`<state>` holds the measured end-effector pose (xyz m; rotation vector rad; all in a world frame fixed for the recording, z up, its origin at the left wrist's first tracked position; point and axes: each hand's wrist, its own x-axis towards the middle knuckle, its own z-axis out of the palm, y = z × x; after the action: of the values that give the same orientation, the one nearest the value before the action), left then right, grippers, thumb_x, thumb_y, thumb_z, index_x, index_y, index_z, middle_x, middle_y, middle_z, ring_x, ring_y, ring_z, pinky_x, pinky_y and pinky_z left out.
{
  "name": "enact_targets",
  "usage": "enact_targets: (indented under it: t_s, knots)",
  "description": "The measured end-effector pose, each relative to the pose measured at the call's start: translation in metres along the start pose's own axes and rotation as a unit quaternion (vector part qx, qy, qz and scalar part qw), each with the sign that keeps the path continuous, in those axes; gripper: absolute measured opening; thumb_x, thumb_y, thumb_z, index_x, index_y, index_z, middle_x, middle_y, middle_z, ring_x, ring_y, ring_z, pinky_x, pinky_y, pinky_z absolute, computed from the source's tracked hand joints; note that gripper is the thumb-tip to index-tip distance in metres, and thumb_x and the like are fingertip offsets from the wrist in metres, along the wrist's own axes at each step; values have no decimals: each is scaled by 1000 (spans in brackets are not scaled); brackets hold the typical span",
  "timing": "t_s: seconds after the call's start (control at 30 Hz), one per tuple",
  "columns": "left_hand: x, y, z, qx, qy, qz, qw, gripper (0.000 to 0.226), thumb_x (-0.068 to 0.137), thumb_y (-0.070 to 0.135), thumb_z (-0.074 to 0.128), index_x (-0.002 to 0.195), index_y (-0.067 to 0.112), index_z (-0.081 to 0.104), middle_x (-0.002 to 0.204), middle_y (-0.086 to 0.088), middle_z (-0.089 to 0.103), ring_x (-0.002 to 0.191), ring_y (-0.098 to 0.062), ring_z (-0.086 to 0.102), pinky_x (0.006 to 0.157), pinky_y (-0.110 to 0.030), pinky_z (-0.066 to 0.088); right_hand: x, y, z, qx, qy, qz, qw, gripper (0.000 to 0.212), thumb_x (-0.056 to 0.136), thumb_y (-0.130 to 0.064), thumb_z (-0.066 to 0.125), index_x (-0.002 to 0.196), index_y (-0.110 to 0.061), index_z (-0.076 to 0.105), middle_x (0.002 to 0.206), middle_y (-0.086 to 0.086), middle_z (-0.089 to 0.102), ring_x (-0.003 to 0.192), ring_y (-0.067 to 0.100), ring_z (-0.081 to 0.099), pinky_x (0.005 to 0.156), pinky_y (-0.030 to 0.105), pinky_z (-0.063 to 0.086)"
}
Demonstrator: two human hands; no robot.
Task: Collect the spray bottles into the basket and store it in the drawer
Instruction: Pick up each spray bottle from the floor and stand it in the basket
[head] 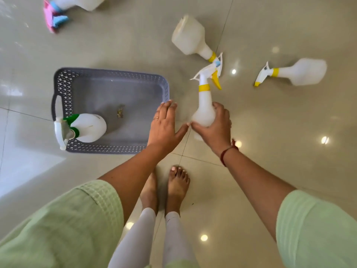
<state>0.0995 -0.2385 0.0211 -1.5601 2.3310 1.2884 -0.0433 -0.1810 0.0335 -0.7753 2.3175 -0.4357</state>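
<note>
A grey perforated basket (65,88) sits on the tiled floor at centre left. One white spray bottle with a green collar (87,127) stands in its near-left corner. My right hand (216,130) grips the body of a white bottle with a yellow collar and trigger (205,105), held above the floor just right of the basket. My left hand (164,126) hovers open over the basket's right rim, fingers spread, holding nothing. Two more yellow-collared bottles lie on the floor: one (190,38) behind the held bottle, another (301,72) at the right.
A white bottle with a pink and blue spray head (58,10) lies at the top left, partly cut off. My bare feet (168,188) stand just behind the basket. Glossy floor tiles surround everything. No drawer is in view.
</note>
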Motion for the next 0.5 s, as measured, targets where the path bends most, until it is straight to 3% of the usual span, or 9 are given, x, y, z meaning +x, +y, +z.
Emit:
enact_targets:
  t_s: [0.1,0.2,0.3,0.37,0.5]
  knots:
    - [2,14,-25,-85,30,-27,996,61,93,47,44,140,9,34,146,-9,38,137,-25,30,110,-34,23,-21,-40,-1,36,-22,-101,994,75,65,-32,82,128,-8,49,122,10,54,114,27,51,92,29,37]
    - [1,16,-50,-172,76,-48,981,56,92,47,36,132,9,43,131,-8,51,126,-25,42,106,-35,30,-27,-75,5,55,-61,-157,984,76,65,-24,83,129,-4,48,124,11,54,116,27,52,99,42,42]
    - [-3,0,-76,-267,119,-89,952,38,95,41,43,117,11,49,109,-5,61,104,-22,57,87,-39,46,-26,-104,19,69,-83,-211,971,75,63,-22,84,127,-2,50,122,12,56,113,29,55,96,47,45]
    - [-7,-15,-87,-316,140,-132,929,27,96,36,48,107,12,47,96,-3,61,89,-18,60,74,-35,47,-26,-119,31,49,-111,-256,959,75,63,-25,84,126,-2,52,122,12,57,114,29,55,96,46,45]
    - [-15,-47,-101,-332,192,-164,909,31,97,32,47,113,5,45,102,-9,62,94,-24,62,78,-40,51,-26,-146,57,4,-178,-309,934,73,65,-26,82,127,-3,53,127,11,58,120,28,52,103,40,40]
